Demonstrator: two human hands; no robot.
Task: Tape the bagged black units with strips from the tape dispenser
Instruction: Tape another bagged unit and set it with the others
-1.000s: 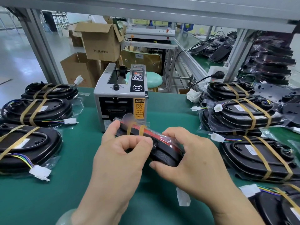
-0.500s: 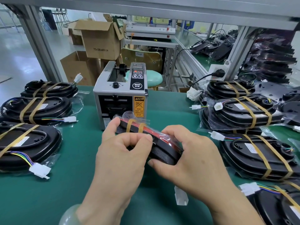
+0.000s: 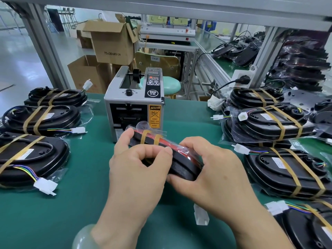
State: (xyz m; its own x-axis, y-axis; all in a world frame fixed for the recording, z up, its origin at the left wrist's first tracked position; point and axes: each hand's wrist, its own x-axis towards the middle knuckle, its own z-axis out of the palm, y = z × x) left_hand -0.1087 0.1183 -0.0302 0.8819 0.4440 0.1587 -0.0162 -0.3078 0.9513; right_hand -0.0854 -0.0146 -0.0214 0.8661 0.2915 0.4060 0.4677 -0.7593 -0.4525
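Centrally, both hands close on one bagged black unit point(image 3: 181, 165), held on edge above the green mat point(image 3: 71, 203). The left hand point(image 3: 138, 169) curls over its near edge, fingertips meeting the thumb; the right hand point(image 3: 212, 175) wraps its right end, fingers on top, thumb beneath. Two tan tape strips point(image 3: 143, 139) cross the unit just beyond the left fingers. A white connector point(image 3: 201, 214) lies on the mat beneath the right wrist. Directly behind the grip stands the tape dispenser point(image 3: 134, 108). Taped units lie to the left of the grip point(image 3: 41, 119) and in stacks to its right point(image 3: 269, 121). Cardboard boxes point(image 3: 113, 44) sit far beyond the dispenser.
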